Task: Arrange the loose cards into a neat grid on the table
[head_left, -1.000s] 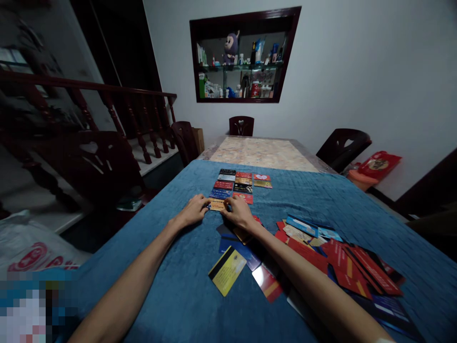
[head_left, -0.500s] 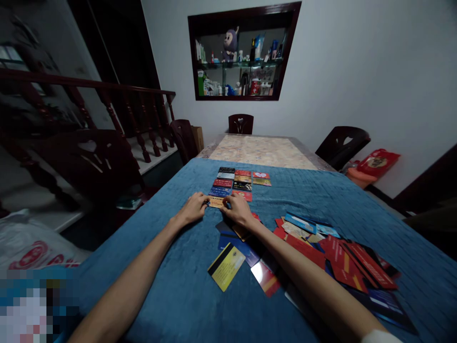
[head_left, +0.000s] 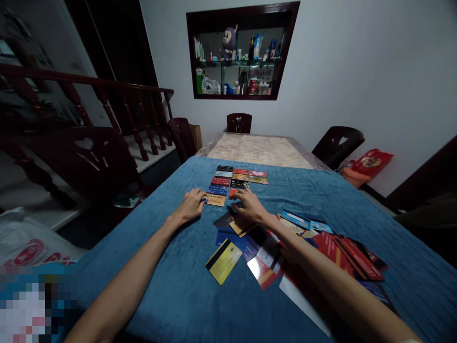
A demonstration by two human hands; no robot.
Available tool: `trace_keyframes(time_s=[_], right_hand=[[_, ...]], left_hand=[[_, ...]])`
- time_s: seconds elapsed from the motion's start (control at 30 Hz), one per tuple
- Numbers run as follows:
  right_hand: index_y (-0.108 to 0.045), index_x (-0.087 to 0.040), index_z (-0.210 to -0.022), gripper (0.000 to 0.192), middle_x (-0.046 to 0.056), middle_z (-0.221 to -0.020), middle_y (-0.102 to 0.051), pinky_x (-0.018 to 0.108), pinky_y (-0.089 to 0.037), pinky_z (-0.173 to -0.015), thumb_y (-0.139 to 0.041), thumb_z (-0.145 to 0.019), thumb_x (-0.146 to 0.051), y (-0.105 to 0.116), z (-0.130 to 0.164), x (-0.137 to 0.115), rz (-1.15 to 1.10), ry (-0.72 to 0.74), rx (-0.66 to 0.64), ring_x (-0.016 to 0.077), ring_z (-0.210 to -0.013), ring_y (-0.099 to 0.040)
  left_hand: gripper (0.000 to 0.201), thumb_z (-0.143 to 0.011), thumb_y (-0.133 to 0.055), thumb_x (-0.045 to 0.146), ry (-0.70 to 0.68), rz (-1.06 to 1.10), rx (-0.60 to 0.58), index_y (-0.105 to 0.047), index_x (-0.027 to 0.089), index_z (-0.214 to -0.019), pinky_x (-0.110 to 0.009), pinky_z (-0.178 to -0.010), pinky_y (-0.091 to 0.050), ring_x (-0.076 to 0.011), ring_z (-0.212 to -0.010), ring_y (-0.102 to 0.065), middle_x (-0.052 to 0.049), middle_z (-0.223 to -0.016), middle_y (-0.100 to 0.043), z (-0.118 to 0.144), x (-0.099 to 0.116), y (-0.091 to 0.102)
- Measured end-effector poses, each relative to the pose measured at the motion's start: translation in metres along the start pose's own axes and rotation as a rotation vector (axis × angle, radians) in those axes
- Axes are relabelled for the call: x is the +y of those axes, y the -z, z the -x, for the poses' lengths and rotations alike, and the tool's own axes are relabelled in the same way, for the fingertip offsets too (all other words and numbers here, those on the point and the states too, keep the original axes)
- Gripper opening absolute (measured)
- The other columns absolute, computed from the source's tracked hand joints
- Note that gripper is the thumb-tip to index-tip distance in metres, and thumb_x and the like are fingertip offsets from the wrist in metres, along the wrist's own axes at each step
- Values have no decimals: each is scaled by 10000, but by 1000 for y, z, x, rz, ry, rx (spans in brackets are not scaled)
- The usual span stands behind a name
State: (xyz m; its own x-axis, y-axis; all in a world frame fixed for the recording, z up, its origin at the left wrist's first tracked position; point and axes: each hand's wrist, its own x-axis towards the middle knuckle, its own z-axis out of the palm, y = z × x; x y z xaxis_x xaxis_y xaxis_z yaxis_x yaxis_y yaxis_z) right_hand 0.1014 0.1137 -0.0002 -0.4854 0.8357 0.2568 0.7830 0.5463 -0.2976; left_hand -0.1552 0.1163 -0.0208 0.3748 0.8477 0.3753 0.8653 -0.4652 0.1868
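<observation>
Cards lie in neat rows on the blue cloth. At the near end of the left column is a gold card [head_left: 215, 200]. My left hand [head_left: 192, 205] rests on the cloth with bent, closed fingers pinching at this card's left edge. My right hand [head_left: 248, 206] holds nothing; its fingers are apart, over the cloth just right of the gold card and partly hiding a red card [head_left: 234, 192]. Loose cards lie beneath and beside my right forearm: a yellow card [head_left: 224, 261] with a black stripe, a blue card [head_left: 237, 245], and a black-and-gold card [head_left: 242, 227].
A pile of red cards [head_left: 342, 255] with light-blue cards [head_left: 295, 219] lies to the right. The blue cloth [head_left: 171, 276] covers the near table; a patterned top [head_left: 257, 148] shows beyond. Dark chairs [head_left: 337, 145] stand around, and a white bag [head_left: 28, 238] is at left.
My right hand has let go of the gold card and moved right, its fingers spreading. My left hand stays at the card's left edge. The view has shifted slightly.
</observation>
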Motion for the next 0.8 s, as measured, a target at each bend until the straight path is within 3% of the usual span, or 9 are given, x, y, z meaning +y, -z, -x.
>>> trace_keyframes(time_s=[0.37,0.57,0.8], right_hand=[[-697,-233,-1139,281,91,-1198,-651,407,-388,-904,-567,-904,-315,26,56,26,15,143,-51,263,-1097,-454],[-622,-274,-1282,468,91,-1411,-544,506,-366,-972,-661,-824,-359,25,66,27,71,118,-170,330,-1263,-380],[-634,-290,-1262,448,83,-1378,-579,543,-336,-986,-650,-831,-411,22,70,28,68,117,-194,355,-1282,-370]], left_hand=[[231,-902,-484,167,-33,-28,79,-663,159,-1046,-432,-912,-435,-269,-1045,-532,-108,-1068,-628,2,31,15],[225,-875,-516,174,-138,-14,-16,-669,169,-1040,-444,-897,-433,-272,-1051,-515,-105,-1085,-640,1,72,22],[188,-842,-584,305,-227,-64,-171,-675,179,-948,-466,-925,-405,-293,-1046,-494,-105,-1002,-630,2,124,26]])
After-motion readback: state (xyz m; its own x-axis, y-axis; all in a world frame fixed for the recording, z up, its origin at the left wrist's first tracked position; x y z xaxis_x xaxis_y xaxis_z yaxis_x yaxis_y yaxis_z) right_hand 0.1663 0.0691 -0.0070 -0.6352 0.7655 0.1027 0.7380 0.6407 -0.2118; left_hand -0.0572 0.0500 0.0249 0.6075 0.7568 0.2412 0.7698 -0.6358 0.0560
